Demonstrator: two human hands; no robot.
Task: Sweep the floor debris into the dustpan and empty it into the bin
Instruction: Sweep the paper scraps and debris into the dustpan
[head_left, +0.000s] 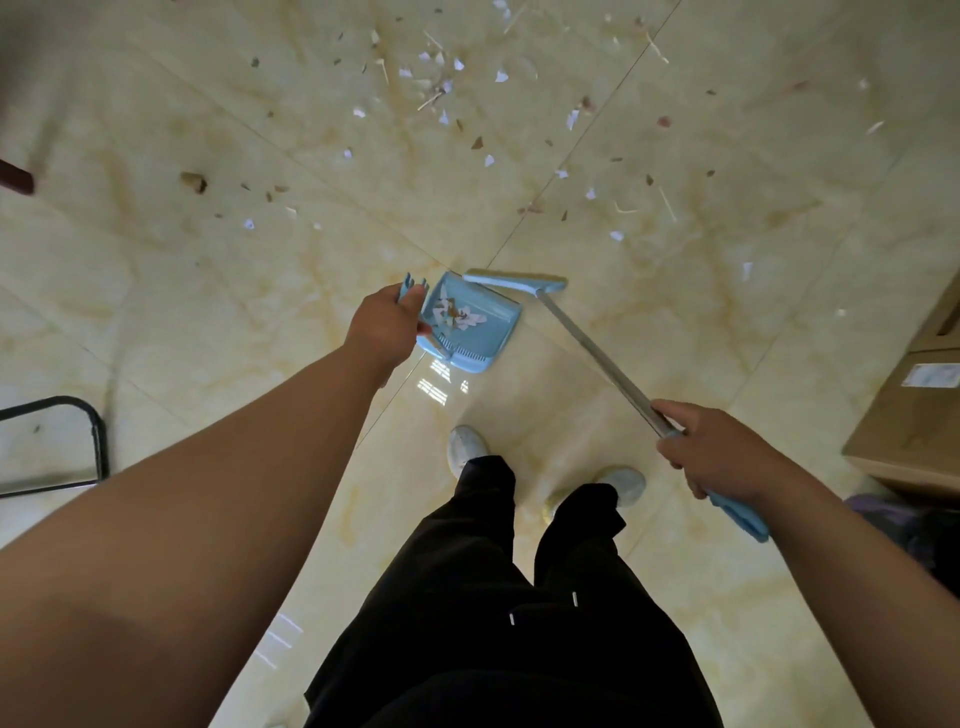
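On the floor (249, 291), my left fingers (414, 299) are clamping the dustpan (493, 319), right fingers (675, 414) the broom (519, 282); scraps (460, 316) are lying inside, most debris (501, 77) unswept.

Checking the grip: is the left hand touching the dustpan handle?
Touching. The head view shows the left hand with its fingers curled round the blue dustpan handle.

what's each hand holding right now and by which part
Left-hand grip: light blue plastic dustpan, by the top of its handle. Right-hand grip: silver metal-poled broom with blue head, where the pole meets its blue end sleeve.
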